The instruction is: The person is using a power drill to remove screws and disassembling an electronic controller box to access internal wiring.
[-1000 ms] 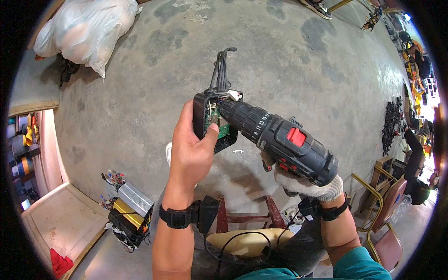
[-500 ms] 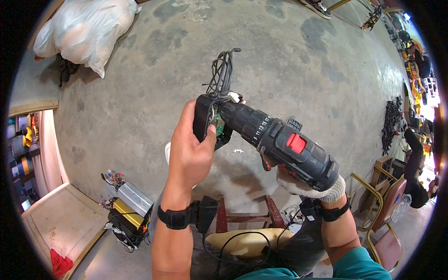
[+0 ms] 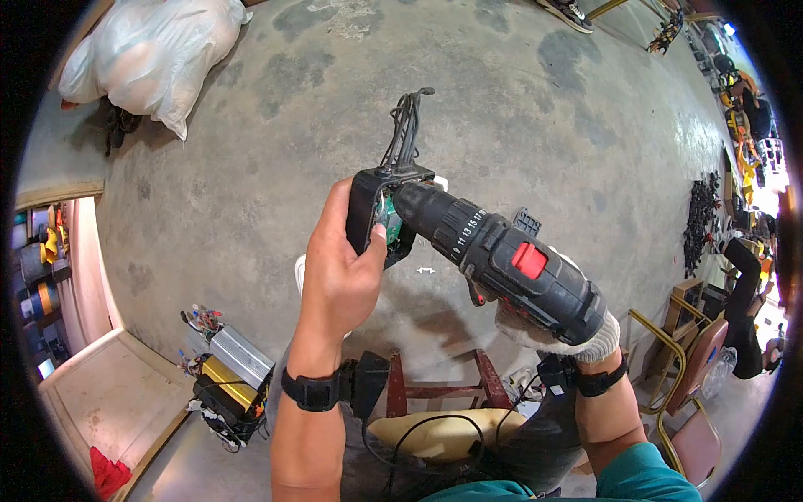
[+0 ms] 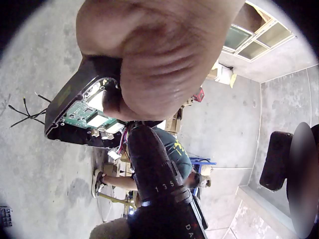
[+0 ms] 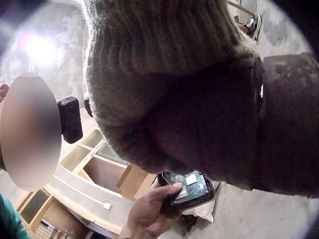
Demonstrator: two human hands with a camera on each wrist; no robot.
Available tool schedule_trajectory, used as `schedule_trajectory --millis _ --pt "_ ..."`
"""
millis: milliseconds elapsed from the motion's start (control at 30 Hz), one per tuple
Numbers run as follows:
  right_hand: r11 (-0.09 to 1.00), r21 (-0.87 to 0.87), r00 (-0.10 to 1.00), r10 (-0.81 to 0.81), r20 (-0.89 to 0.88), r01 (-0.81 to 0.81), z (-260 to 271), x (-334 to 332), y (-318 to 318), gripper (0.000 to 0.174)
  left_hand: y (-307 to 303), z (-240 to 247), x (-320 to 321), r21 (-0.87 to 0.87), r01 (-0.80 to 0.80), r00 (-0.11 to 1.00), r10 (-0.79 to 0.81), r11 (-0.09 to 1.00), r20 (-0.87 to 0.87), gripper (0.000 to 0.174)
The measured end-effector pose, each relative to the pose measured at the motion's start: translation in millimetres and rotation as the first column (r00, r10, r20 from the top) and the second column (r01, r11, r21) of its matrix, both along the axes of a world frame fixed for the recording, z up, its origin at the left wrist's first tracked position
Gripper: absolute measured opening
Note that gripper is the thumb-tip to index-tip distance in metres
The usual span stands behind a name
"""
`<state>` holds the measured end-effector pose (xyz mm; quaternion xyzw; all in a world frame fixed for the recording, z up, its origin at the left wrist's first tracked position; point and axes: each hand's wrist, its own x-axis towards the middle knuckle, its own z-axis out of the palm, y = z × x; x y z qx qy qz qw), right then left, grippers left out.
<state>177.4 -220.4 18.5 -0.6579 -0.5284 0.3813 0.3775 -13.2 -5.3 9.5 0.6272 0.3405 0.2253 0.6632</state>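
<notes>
My bare left hand [image 3: 341, 272] grips a black plastic housing [image 3: 361, 209], its thumb over the open side. Inside sits a green circuit board [image 4: 77, 115] with pale blocks on it. A bundle of black cables [image 3: 405, 125] comes out of the far end. My right hand [image 3: 535, 331], in a knitted white glove, holds a black cordless drill [image 3: 477, 226] with a red switch on top. The drill's nose overlaps the housing's upper corner, and its tip is hidden there. Near that nose hangs a white connector [image 4: 113, 154] on thin coloured wires.
Below the hands a small white part [image 3: 426, 270] lies on the concrete floor. Silver and gold metal units [image 3: 241, 356] with wires stand at lower left. A white plastic bag [image 3: 163, 63] is at upper left, chairs [image 3: 696, 443] at lower right. Another person [image 4: 174, 152] is in the background.
The housing has tilted, so less of its board shows from above. The drill's nose has shifted slightly with it. The white connector has slipped mostly out of sight in the head view.
</notes>
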Motion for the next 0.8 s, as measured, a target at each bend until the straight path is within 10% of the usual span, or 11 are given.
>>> schedule_trajectory --millis 367,467,533,800 --pt "1.0 0.025 0.993 0.003 0.115 -0.006 -0.6 -0.4 -2.5 0.076 -1.2 1.3 0.4 0.015 0.002 1.0 -0.002 1.0 -0.003 0.041" --pt "0.996 -0.07 0.996 -0.053 -0.072 0.048 3.0 -1.0 0.3 0.077 -0.4 1.4 0.1 0.023 0.012 1.0 -0.012 1.0 -0.012 0.042" --pt "0.872 -0.465 0.734 -0.416 -0.537 0.154 12.4 -1.9 3.8 0.078 -0.3 0.9 0.1 0.031 0.027 0.999 -0.026 0.999 -0.025 0.044" --pt "0.977 -0.189 0.949 -0.151 -0.277 0.1 0.2 0.1 -0.9 0.078 0.1 2.3 -0.9 0.006 0.019 0.999 -0.018 1.0 -0.032 0.039"
